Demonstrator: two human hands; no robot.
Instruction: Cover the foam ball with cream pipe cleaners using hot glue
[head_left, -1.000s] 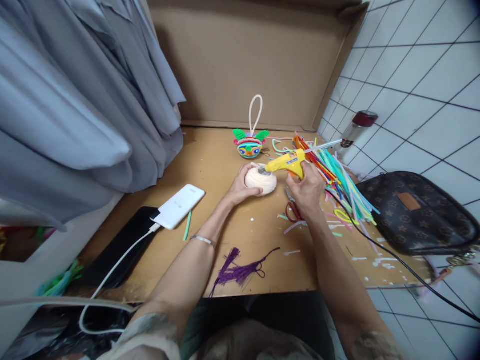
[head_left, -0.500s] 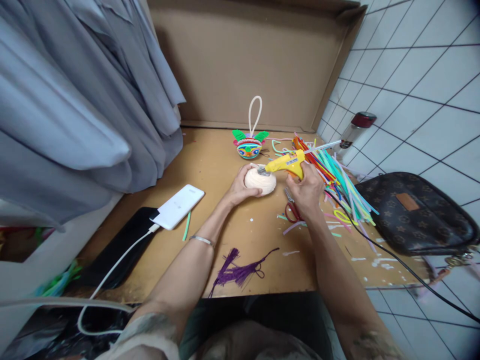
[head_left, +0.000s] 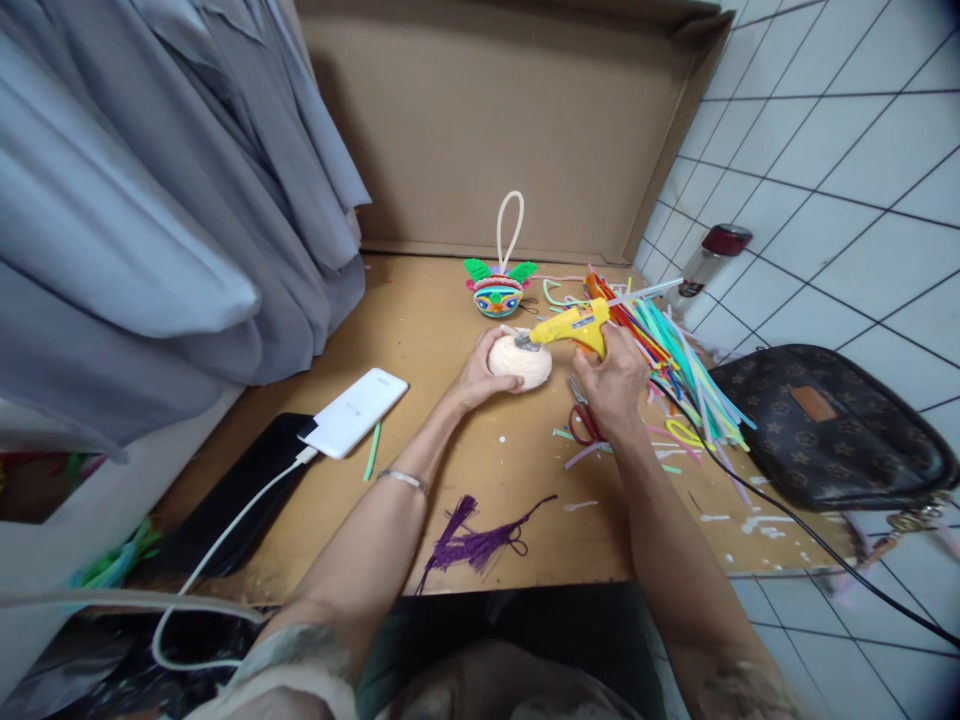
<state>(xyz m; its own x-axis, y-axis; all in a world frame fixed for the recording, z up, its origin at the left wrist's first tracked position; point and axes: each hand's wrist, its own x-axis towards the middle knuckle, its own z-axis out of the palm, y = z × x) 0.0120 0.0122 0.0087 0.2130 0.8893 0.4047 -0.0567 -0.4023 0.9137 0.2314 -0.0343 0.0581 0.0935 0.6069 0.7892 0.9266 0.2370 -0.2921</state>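
A round cream-coloured ball is held in my left hand, with the thumb along its near side and the fingers round its left. My right hand is wrapped round the handle of a yellow glue gun. The gun points left and its metal nozzle meets the top of the ball. A clear glue stick sticks out of the gun's back. Just beyond the ball sits a colourful animal-face ornament with green ears and a white loop. Red-handled scissors lie beside my right hand.
Many coloured pipe cleaners are heaped at the right, near a brown bag and a bottle. Purple tassels lie at the front. A white phone with a cable is at the left. Grey cloth hangs there.
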